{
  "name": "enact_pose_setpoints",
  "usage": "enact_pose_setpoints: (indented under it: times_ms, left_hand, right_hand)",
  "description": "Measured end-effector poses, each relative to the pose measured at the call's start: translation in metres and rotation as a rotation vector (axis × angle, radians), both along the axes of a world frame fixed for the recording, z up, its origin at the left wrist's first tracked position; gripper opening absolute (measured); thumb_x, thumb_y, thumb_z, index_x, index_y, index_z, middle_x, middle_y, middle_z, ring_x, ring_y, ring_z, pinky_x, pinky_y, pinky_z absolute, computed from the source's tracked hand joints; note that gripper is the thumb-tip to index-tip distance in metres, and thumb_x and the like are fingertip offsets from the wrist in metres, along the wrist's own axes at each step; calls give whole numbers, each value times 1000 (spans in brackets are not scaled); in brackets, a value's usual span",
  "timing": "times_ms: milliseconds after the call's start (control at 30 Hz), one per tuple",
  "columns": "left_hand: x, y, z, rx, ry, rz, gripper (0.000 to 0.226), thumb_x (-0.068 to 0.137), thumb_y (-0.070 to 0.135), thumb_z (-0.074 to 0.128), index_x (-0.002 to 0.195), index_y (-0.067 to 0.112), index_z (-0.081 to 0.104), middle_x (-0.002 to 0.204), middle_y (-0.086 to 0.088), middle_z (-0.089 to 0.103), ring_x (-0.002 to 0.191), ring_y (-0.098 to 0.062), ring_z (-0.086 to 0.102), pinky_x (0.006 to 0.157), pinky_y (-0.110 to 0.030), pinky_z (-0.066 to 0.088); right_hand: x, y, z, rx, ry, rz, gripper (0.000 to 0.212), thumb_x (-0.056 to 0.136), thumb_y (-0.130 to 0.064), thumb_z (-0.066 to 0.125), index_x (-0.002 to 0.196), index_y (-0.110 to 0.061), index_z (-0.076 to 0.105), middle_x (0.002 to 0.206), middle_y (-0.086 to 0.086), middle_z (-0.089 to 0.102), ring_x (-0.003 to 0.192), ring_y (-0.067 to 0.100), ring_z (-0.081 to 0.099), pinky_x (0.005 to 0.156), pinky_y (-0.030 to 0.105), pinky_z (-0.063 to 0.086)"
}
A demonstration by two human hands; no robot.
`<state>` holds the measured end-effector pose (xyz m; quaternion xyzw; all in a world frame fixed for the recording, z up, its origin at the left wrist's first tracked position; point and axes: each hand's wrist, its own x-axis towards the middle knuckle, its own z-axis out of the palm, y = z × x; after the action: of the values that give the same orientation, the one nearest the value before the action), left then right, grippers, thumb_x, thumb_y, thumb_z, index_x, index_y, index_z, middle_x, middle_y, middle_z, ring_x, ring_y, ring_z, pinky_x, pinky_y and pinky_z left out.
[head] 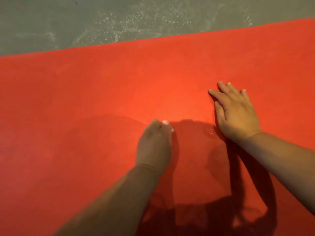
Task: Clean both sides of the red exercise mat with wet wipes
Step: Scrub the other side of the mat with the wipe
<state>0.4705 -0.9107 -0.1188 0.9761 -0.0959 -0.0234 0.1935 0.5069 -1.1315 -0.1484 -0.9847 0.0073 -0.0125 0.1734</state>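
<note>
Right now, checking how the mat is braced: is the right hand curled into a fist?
No, the right hand lies flat, fingers straight, on the red mat.

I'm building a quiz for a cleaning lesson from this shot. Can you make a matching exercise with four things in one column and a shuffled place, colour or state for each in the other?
Things
1. left hand
2. right hand
3. exercise mat
4. floor

Descriptions
A. grey with pale dusty specks, beyond the mat's far edge
B. lies flat on the mat, fingers straight
C. red, spread out under both hands
D. fingers curled, a mostly hidden white wipe in its grip

Pairs: 1-D, 2-B, 3-C, 4-A
</note>
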Motion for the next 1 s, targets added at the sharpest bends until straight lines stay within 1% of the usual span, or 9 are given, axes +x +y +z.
enact_pose_setpoints:
  times_ms: [133, 300, 433, 567, 667, 733, 800, 900, 1000]
  left_hand:
    - [48, 31, 8, 79, 75, -355, 31, 94, 28, 44, 93, 13, 71, 86, -10, 61, 80, -31, 61, 69, -35, 45]
    - [90, 42, 5, 149, -32, 104, 17, 91, 9, 58, 97, 4, 72, 91, -21, 58, 87, -38, 58, 78, -39, 38]
    - [21, -5, 9, 38, 77, -393, 17, 90, 8, 54, 83, 7, 69, 75, -11, 58, 68, -32, 59, 65, -36, 45]
    - [69, 13, 4, 1, 99, -791, 35, 94, 32, 45, 88, 14, 74, 82, -8, 64, 73, -28, 64, 62, -30, 50]
    - [110, 5, -3, 83, -29, -545, 32, 94, 30, 48, 91, 12, 74, 85, -13, 63, 80, -33, 63, 68, -35, 48]
    - [111, -10, -8, 10, -50, -203, 23, 91, 21, 55, 95, 8, 74, 87, -16, 61, 83, -35, 61, 72, -36, 46]
    - [85, -27, -9, -38, -26, -108, 18, 89, 13, 57, 93, 6, 73, 85, -15, 59, 79, -33, 59, 69, -37, 46]
    - [16, -33, -3, -63, 34, -517, 19, 88, 10, 52, 90, 8, 71, 81, -11, 59, 73, -30, 59, 70, -33, 41]
    - [37, -23, -4, -55, 61, -966, 20, 86, 14, 50, 86, 14, 71, 78, -6, 60, 70, -27, 61, 70, -28, 40]
  right_hand:
    - [0, 3, -3, -2, -18, -28, 47, 89, -26, 36, 134, -24, 51, 150, 3, 38, 141, 23, 29, 116, 45, 15]
    - [-1, 2, -8, 24, -77, -16, 45, 88, -19, 39, 131, -20, 54, 146, 7, 43, 138, 26, 34, 114, 47, 18]
    - [0, -1, -4, 31, -59, -6, 50, 84, -16, 38, 131, -19, 54, 146, 8, 43, 138, 28, 34, 114, 48, 17]
    - [0, 1, -5, 48, -46, -7, 50, 85, -16, 38, 131, -20, 54, 147, 6, 42, 140, 26, 32, 115, 46, 15]
    - [0, 0, -6, 51, -46, -4, 52, 84, -19, 33, 132, -21, 53, 147, 6, 42, 140, 26, 31, 115, 46, 14]
    - [0, 0, -5, 47, -49, -6, 55, 83, -21, 30, 132, -20, 53, 147, 6, 42, 139, 26, 32, 115, 47, 15]
    - [0, 0, -5, 52, -59, -8, 54, 83, -20, 31, 131, -20, 55, 146, 6, 43, 139, 26, 34, 114, 48, 17]
    - [1, 0, -6, 49, -65, -3, 51, 83, -16, 35, 130, -20, 55, 146, 5, 44, 138, 26, 35, 114, 48, 18]
    - [2, 0, -4, 63, -20, -11, 51, 84, -15, 38, 131, -23, 54, 148, 2, 41, 140, 23, 31, 115, 45, 14]
